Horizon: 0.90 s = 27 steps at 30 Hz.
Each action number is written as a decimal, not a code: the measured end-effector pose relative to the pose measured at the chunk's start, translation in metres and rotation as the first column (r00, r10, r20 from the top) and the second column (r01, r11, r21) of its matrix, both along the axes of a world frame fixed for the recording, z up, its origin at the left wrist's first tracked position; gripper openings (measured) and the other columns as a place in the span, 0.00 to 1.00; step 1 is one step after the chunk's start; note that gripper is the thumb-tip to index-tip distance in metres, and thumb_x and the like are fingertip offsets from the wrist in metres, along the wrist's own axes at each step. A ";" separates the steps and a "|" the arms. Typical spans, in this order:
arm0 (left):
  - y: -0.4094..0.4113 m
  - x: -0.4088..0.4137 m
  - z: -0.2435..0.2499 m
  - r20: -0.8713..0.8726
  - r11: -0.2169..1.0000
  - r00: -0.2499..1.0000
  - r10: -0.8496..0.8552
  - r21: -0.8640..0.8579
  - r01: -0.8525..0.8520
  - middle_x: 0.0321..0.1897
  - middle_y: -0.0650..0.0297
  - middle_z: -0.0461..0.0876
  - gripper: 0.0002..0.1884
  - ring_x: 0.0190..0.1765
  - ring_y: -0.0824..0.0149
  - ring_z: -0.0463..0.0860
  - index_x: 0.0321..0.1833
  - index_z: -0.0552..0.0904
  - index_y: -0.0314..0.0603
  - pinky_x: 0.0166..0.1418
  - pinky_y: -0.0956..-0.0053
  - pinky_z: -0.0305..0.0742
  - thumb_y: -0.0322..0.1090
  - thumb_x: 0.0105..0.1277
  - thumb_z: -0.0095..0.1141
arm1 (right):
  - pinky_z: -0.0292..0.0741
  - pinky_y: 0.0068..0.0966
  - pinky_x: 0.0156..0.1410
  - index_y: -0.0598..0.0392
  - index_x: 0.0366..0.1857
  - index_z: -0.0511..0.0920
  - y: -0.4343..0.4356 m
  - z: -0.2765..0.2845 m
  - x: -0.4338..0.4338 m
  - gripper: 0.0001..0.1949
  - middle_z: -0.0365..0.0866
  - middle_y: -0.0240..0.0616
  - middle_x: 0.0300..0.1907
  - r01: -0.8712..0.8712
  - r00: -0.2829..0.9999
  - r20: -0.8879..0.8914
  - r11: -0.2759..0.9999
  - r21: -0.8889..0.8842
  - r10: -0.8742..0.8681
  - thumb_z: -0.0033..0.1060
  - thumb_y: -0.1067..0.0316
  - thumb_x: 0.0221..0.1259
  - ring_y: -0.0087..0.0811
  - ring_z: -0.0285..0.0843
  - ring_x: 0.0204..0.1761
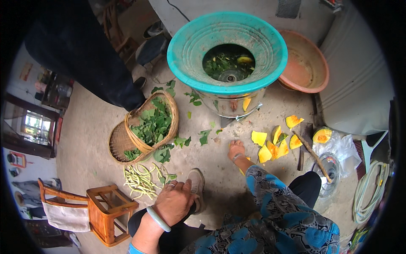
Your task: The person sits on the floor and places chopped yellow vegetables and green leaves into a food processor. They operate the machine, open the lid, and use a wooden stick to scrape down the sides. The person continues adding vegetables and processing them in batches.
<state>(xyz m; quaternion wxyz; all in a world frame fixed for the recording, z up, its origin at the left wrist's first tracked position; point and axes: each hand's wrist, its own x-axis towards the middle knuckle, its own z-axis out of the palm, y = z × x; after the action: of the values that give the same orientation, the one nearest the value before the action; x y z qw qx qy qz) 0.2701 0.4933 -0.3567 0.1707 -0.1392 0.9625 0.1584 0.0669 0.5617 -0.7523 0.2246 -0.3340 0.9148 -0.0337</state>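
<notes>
My left hand [176, 201], with a ring and a pale bangle, rests over my left knee and holds no visible thing. Down at the floor is my right hand [237, 148], its fingers curled downward. A sliver of yellow shows at its fingertips; the grip itself is hidden. Chunks of yellow-orange pumpkin [259, 138] lie just right of that hand. In front stands a machine with a metal drum [219, 103] under a turquoise plastic basin-shaped hopper [187, 63]. Chopped greens [214, 65] and a yellow piece lie inside its opening.
A wicker basket [117, 146] holds green leaves, with green beans [139, 181] on the floor near it. Another person's dark-clothed leg [104, 76] stands behind it. A wooden chair [111, 203] is at left; a stick [312, 155], cleaver-like blade [306, 133] and coiled hose [369, 193] at right.
</notes>
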 end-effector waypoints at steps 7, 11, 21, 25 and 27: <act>-0.001 -0.009 0.000 0.024 1.000 1.000 -0.016 0.006 0.016 0.37 0.42 0.78 0.22 0.45 0.45 0.77 0.54 0.70 0.25 0.51 0.60 0.71 0.39 0.64 0.51 | 0.69 0.35 0.59 0.61 0.53 0.68 0.034 0.034 0.020 0.34 0.73 0.56 0.49 0.009 0.935 0.351 0.983 -0.184 0.057 0.64 0.53 0.40 0.50 0.70 0.54; -0.001 -0.005 -0.001 0.036 1.000 0.999 -0.008 0.005 0.008 0.35 0.43 0.78 0.22 0.44 0.46 0.76 0.54 0.70 0.26 0.50 0.59 0.70 0.39 0.64 0.51 | 0.68 0.35 0.59 0.57 0.58 0.65 0.055 0.110 0.034 0.34 0.71 0.55 0.51 -0.097 0.831 0.497 0.945 -0.313 0.250 0.60 0.56 0.42 0.50 0.71 0.52; 0.000 -0.006 -0.007 -0.021 0.999 1.000 -0.014 0.031 0.014 0.34 0.42 0.78 0.20 0.43 0.44 0.76 0.51 0.71 0.25 0.49 0.57 0.70 0.38 0.64 0.51 | 0.75 0.26 0.48 0.46 0.58 0.70 0.081 0.351 -0.026 0.30 0.72 0.40 0.48 0.068 0.857 0.320 0.526 -0.848 0.404 0.64 0.71 0.44 0.32 0.74 0.45; -0.001 -0.004 -0.009 -0.051 0.999 0.998 -0.023 0.025 0.024 0.34 0.41 0.78 0.20 0.43 0.43 0.76 0.50 0.72 0.25 0.49 0.57 0.70 0.38 0.64 0.51 | 0.78 0.24 0.45 0.55 0.55 0.71 0.072 0.424 -0.068 0.27 0.73 0.38 0.48 0.000 0.982 0.015 0.084 -0.996 0.186 0.63 0.75 0.44 0.30 0.76 0.47; -0.001 -0.002 -0.010 -0.059 1.000 0.998 -0.024 0.012 0.024 0.33 0.41 0.78 0.20 0.43 0.43 0.76 0.49 0.72 0.25 0.49 0.57 0.71 0.38 0.64 0.51 | 0.77 0.26 0.48 0.56 0.54 0.71 0.060 0.445 -0.089 0.26 0.74 0.40 0.44 -0.155 0.985 -0.163 0.115 -0.981 -0.060 0.62 0.73 0.46 0.30 0.77 0.46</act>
<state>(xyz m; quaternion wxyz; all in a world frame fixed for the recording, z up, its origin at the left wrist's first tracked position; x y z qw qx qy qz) 0.2685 0.4919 -0.3663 0.1448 -0.1218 0.9677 0.1663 -0.0216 0.6215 -0.3074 -0.1282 -0.4290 0.6643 -0.5985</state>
